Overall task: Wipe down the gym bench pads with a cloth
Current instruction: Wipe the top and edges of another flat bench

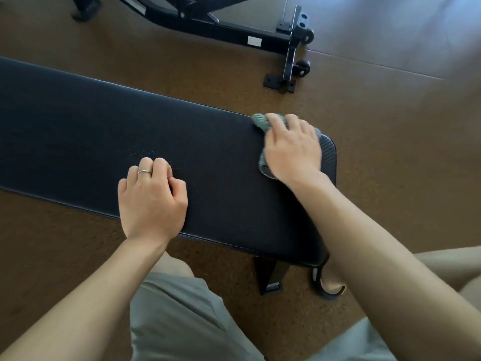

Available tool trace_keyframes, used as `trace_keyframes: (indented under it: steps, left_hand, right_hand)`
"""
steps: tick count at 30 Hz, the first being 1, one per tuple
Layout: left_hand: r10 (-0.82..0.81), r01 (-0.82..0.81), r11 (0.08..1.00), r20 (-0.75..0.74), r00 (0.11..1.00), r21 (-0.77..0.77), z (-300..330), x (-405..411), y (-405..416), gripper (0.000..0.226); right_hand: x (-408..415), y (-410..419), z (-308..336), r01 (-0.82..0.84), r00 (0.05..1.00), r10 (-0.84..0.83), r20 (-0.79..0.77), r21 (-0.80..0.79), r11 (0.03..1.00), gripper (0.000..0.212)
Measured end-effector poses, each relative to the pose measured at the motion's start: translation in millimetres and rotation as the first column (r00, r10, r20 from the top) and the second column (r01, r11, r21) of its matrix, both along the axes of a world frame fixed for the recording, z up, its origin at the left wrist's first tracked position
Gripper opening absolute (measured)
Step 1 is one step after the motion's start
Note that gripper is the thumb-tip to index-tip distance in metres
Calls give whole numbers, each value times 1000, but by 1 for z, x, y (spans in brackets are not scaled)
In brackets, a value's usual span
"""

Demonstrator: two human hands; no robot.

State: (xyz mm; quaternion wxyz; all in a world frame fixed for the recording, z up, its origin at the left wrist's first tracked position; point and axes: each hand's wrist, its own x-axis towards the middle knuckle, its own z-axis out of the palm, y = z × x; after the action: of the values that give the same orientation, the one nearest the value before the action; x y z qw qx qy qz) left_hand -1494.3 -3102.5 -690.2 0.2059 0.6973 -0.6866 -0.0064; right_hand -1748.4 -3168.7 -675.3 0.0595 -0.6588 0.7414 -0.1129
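bare forearms, silver ring (144, 171), grey-green shorts (182, 316)

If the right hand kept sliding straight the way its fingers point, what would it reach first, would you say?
The right hand, pressing the cloth, points toward the bench pad's far edge. It would likely run off that edge, with only brown floor beyond; the other bench's frame looks farther back.

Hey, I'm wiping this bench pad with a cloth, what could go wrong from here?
The cloth is bunched under your right hand near the pad's far right corner, so a further stroke that way may carry it off the edge onto the floor. Bunched like this, it likely covers little surface, so streaks or missed strips are possible. Your left hand rests on the pad, so that patch may go unwiped unless you move it.
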Motion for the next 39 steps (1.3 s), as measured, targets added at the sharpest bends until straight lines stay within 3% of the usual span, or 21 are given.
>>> trace_keyframes:
  steps: [4,8,11,13,15,17,21,24,28,31,33,36,39]
  left_hand:
    - [9,-9,1000,-2,1000,1,-1,0,0,13]
    - [26,-26,1000,1,1000,7,-2,-1,0,10]
    - [6,-6,1000,9,1000,20,-2,1,-1,10]
    - [-6,6,1000,11,1000,15,-2,3,-1,9]
    - [-9,9,1000,9,1000,7,-2,4,0,9]
    - [-8,8,1000,-8,1000,5,-3,5,0,9]
    - [-16,16,1000,-34,999,1,-1,3,1,12]
    - [-4,4,1000,-28,1000,2,-1,2,1,13]
    - [-28,27,1000,-32,999,-5,-3,5,2,8]
    - [-46,46,999,-45,998,-7,-3,8,2,7]
    - [-53,52,999,-40,998,-6,-4,8,2,11]
    - [-54,54,999,-24,998,1,-4,7,2,16]
    - [-52,52,999,-21,998,0,-2,7,1,13]
  right_hand:
    - [-48,42,0,157,987,-159,10,94,983,50]
    - [-3,49,-6,233,972,-229,-51,119,965,57]
    - [69,65,-4,-51,997,54,-51,49,997,63]
    - [106,95,-3,-298,954,299,-7,73,952,57]
    - [105,115,1,-391,920,392,10,100,915,55]
    - [75,120,2,-317,947,320,-22,93,944,56]
    - [13,143,2,7,999,-2,-39,125,992,61]
    - [31,151,3,87,996,-84,-29,132,987,61]
    - [96,127,1,-221,974,223,-24,69,973,56]
    - [89,117,2,-378,924,382,-28,91,921,54]
    - [55,109,3,-312,948,316,-42,82,947,54]
    - [-4,75,6,4,1000,-1,-24,123,992,54]
    - [8,72,9,129,990,-136,42,147,981,56]
